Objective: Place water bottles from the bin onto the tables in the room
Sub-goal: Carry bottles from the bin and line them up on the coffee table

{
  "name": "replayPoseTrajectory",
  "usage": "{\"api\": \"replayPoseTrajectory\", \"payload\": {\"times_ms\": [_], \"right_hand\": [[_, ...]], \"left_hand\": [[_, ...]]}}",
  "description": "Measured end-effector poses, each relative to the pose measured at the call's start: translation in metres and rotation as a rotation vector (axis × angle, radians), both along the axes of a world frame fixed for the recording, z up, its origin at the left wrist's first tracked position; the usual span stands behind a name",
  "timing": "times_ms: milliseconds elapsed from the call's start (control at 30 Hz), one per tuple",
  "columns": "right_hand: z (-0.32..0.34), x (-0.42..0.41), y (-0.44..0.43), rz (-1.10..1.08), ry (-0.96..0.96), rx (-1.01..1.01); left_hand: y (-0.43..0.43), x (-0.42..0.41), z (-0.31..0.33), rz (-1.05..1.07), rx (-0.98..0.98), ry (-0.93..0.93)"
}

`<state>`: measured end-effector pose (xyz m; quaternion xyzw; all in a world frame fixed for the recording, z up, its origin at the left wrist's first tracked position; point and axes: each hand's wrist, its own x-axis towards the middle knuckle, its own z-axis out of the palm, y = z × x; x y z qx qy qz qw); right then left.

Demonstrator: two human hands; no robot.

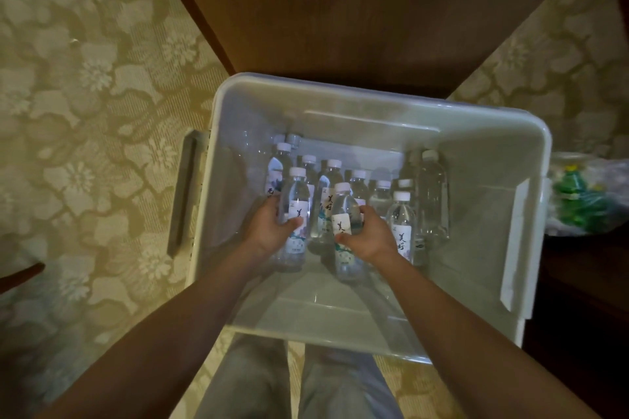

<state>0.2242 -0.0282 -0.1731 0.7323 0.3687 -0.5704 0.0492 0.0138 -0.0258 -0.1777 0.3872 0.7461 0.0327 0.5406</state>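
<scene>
In the middle of the frame, a translucent white plastic bin (374,97) sits on the floral carpet (85,78), its far rim against a brown wooden bench (357,10) that fills the upper centre. A grey handle (183,194) juts from the bin's left wall, and a white latch (514,241) lies along its right wall.

Both hands reach down inside the bin. The left hand (269,226) grips the first bottle (297,194), with the thumb across its label and the fingers wrapped behind. The right hand (369,235) grips the second bottle (343,204) in the same way, thumb on the label. Both bottles are clear, white-capped and full of water, and they lean with their caps toward the top of the frame. I cannot tell whether their bases rest on the bin floor.

Behind and beside them, the other bottles (405,218) crowd the far half of the bin, packed close with their white caps up. Most carry white labels with dark script. One unlabelled bottle (432,194) stands at the right end of the cluster, near the far wall.

At the right edge of the frame, outside the bin, a clear plastic bag (585,194) holds something green and rests on a dark surface. At the bottom centre, below the bin's near rim, are the person's grey trousers (258,384).
</scene>
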Motion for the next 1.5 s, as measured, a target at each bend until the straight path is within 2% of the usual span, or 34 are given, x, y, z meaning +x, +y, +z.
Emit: {"api": "replayPoseTrajectory", "payload": {"times_ms": [133, 433, 700, 933, 1200, 1500], "right_hand": [[0.012, 0.003, -0.003, -0.07, 0.021, 0.05], [0.085, -0.005, 0.006, -0.18, 0.219, 0.178], [0.156, -0.036, 0.015, -0.14, 0.356, 0.262], [0.215, -0.092, 0.014, -0.009, 0.474, 0.303], [0.269, -0.186, -0.016, 0.182, 0.594, 0.341], [0.314, -0.289, -0.142, 0.445, 0.716, 0.329]], "left_hand": [[-0.005, 0.007, 0.021, 0.039, 0.014, -0.047], [-0.006, -0.002, 0.088, 0.202, 0.129, -0.149], [-0.016, -0.031, 0.165, 0.362, 0.267, -0.2], [-0.045, -0.083, 0.23, 0.478, 0.372, -0.229], [-0.13, -0.161, 0.284, 0.691, 0.526, -0.229], [-0.303, -0.233, 0.332, 0.865, 0.658, -0.172]]}}
